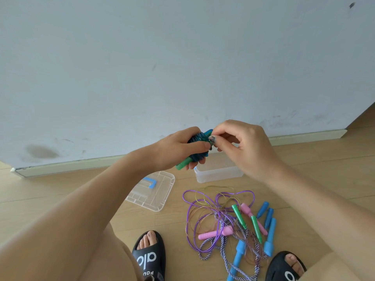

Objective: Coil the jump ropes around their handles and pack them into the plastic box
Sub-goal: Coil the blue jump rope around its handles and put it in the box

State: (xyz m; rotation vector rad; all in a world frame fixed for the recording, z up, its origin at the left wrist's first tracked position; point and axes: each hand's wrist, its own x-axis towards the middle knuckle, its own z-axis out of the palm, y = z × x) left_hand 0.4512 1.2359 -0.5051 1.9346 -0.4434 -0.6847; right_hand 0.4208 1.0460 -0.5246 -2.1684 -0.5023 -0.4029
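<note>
A dark blue jump rope wound into a thick bundle around its green and blue plastic handles is held in the air, just above a clear plastic box that stands open on the wooden floor by a pale grey wall. The person's left hand grips the bundle, fingers curled round it, seemingly to keep the coils from springing loose. The right hand pinches something at the bundle's upper end, probably the rope's last loop being tucked in. The box's clear lid with a blue clip lies beside it on the floor. Nearer the person, a tangled heap of uncoiled ropes, purple, gold and striped, with pink, green and blue handles, lies waiting between two feet in black slide sandals.
</note>
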